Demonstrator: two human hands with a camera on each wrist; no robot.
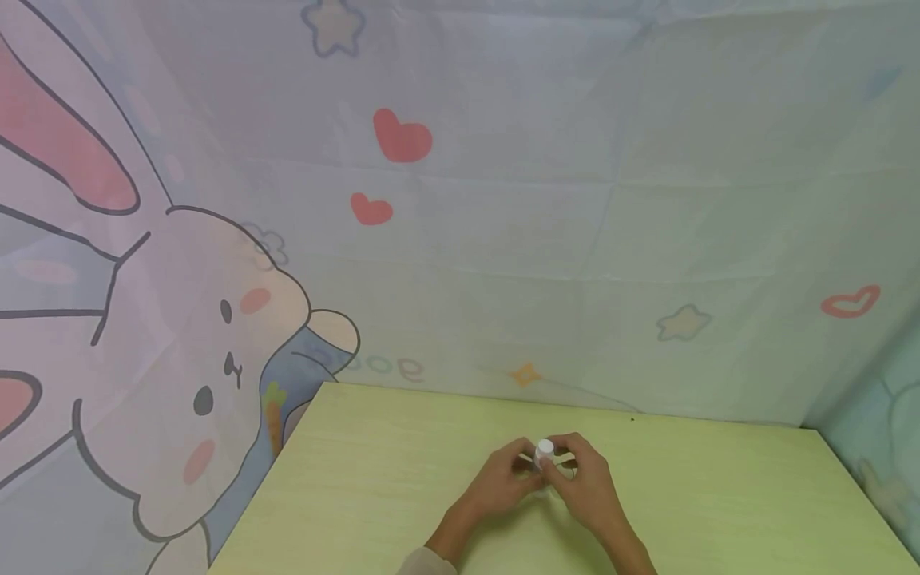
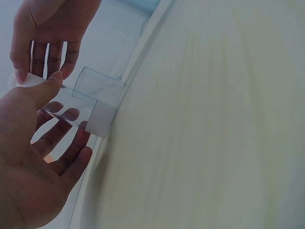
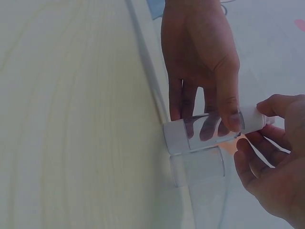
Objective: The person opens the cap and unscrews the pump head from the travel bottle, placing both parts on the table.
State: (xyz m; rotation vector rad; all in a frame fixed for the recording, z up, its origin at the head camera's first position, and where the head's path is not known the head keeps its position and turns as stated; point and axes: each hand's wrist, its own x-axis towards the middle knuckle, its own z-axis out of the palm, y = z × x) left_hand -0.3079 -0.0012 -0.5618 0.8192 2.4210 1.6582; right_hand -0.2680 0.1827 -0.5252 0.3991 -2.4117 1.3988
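Note:
A slim clear bottle with a white base (image 3: 176, 137) and a white top (image 1: 545, 448) stands upright on the table, between the two hands. My left hand (image 1: 499, 479) holds its transparent body (image 2: 78, 106), thumb on one side and fingers on the other. With thumb and fingertips, my right hand (image 1: 588, 487) grips the white top. Close beside the bottle stands a short clear cylinder (image 3: 198, 167), like a bottle's overcap; it also shows in the left wrist view as a see-through cylinder (image 2: 99, 87). Fingers hide part of the bottle in the head view.
The pale yellow-green wooden table (image 1: 374, 463) reaches back to a hanging cloth (image 1: 503, 239) printed with hearts and stars. A large cartoon rabbit (image 1: 165, 335) is printed on the left side. Another cloth (image 1: 898, 415) hangs along the right edge.

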